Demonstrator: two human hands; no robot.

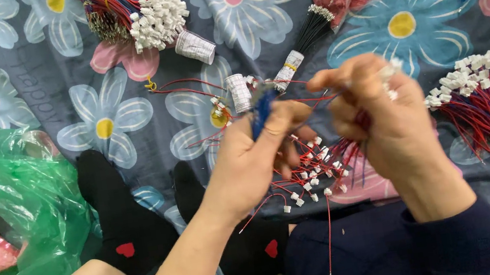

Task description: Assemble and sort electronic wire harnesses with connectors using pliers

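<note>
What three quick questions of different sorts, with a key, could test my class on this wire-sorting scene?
1. True or false: the left hand holds a bunch of blue wires.
2. Which lies at the right edge of the flowered cloth?
A. a pair of scissors
B. a bundle of red and blue wires with white plugs
C. a roll of tape
3. Fill in: beside the person's black socks, on the left, lies a crumpled ____ plastic bag.

Key
1. True.
2. B.
3. Green.

The right hand is closed around more wires with white plugs.
</note>
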